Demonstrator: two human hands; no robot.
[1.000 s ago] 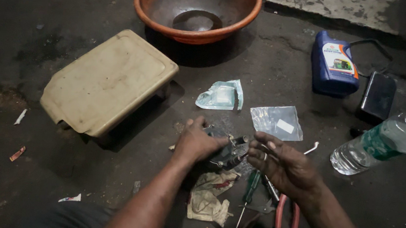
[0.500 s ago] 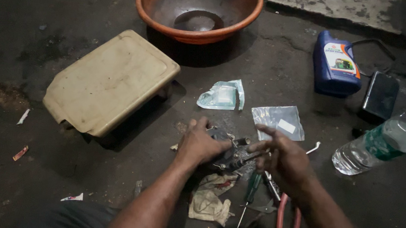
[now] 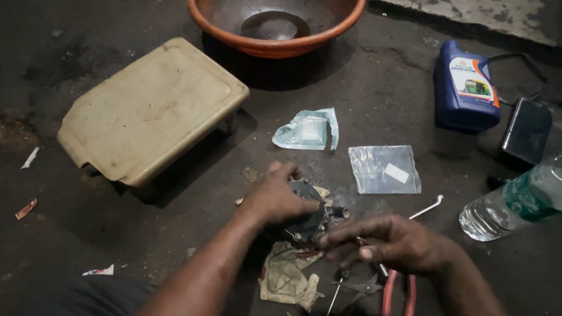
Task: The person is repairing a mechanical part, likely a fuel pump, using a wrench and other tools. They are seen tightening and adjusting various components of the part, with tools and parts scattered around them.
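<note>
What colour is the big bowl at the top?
The bowl is orange-brown, seen in the head view.

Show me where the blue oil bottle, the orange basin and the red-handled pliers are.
blue oil bottle (image 3: 467,86): head view, on the front of its body.
orange basin (image 3: 203,2): head view, on its left rim.
red-handled pliers (image 3: 387,299): head view, on the left handle.

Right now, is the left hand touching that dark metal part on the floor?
Touching. The head view shows the left hand wrapped over the dark metal part, its fingers curled around the top with no gap.
</note>
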